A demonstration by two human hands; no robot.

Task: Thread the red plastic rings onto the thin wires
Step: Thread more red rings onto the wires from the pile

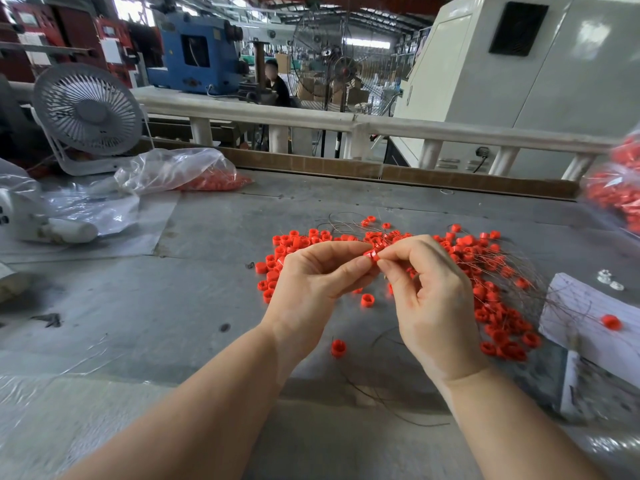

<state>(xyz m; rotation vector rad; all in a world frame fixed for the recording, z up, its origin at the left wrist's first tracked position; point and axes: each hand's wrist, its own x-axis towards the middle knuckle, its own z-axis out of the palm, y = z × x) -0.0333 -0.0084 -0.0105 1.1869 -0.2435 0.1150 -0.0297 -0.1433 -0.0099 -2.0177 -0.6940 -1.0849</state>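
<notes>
A heap of red plastic rings (485,258) lies on the grey table, tangled with several thin wires (516,271). My left hand (311,282) and my right hand (429,299) meet above the heap, fingertips together. Between them is one red ring (372,255), pinched by my left thumb and forefinger. My right fingers are pinched beside the ring, apparently on a thin wire too fine to see clearly. Loose rings lie near my wrists, one (338,348) below and one (367,300) between the hands.
A clear plastic bag with red rings (207,180) and a white desk fan (88,109) stand at the back left. More bagged rings (620,195) sit at the right edge. White paper (581,306) lies on the right. A railing (346,121) borders the table's far side.
</notes>
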